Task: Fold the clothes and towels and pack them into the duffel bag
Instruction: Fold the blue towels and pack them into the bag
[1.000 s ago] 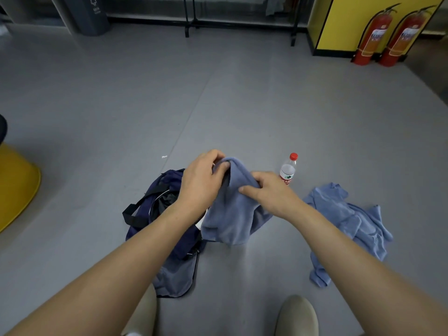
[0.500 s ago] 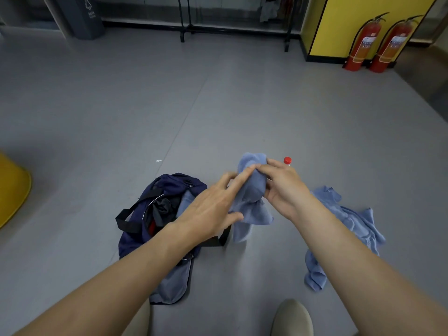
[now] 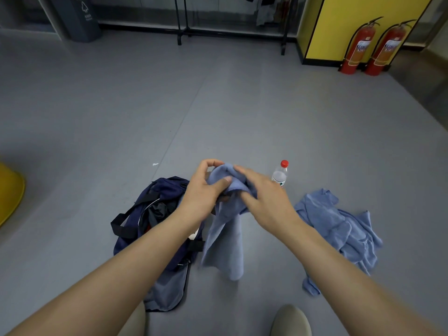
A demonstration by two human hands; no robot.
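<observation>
Head view: a blue towel (image 3: 225, 238) is held just right of the duffel bag (image 3: 167, 187), clamped in the grip of the left hand (image 3: 203, 192). The grip of the blurred right hand (image 3: 269, 200) cannot be told.

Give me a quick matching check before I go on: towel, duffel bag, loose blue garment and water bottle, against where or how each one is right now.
1 towel
2 duffel bag
3 loose blue garment
4 water bottle

A crumpled on the floor, right side
B standing upright, red cap
C gripped by the left hand, hanging down
D open, dark clothes inside

Pairs: 1-C, 2-D, 3-A, 4-B.
</observation>
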